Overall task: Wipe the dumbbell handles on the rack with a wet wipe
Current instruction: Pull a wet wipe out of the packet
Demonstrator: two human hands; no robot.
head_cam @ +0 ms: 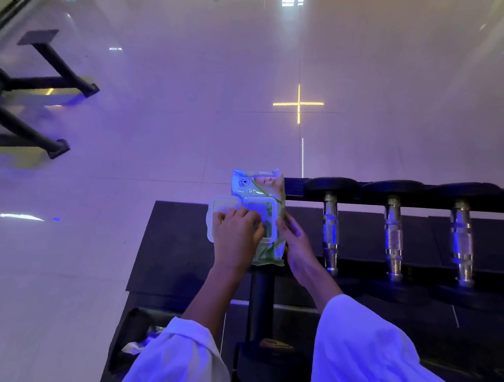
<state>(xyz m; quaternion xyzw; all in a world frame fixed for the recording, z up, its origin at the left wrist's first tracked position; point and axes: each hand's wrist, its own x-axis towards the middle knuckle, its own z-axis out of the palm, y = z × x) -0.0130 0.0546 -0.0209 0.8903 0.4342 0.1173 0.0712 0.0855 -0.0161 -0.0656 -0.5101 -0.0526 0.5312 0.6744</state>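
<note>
1. Step in hand, as I read it: getting a wipe out. No wipe is free yet and no handle is touched.
2. Landmark: the wet wipe pack (258, 217). It sits at the left end of the dumbbell rack (419, 199), standing on edge, with its plastic flip lid (220, 208) swung open to its left.
3. Left hand (235, 238): in front of the pack, fingers curled in narrow at the lid opening, pinching at something. Can't tell if a wipe is actually caught.
4. Right hand (296, 240): against the pack's right edge, loosely cupped, bracing it.
5. Dumbbell handles (394, 236): chrome, three in clear view, in a row right of the pack; the nearest one is just beside the right hand.
6. Below the pack, near the left sleeve: a dark bin (133, 339) holding crumpled paper.
7. Next move calls for a firm pinch and a straight pull while the right hand holds the pack down, then a shift right to the nearest handle.
</note>
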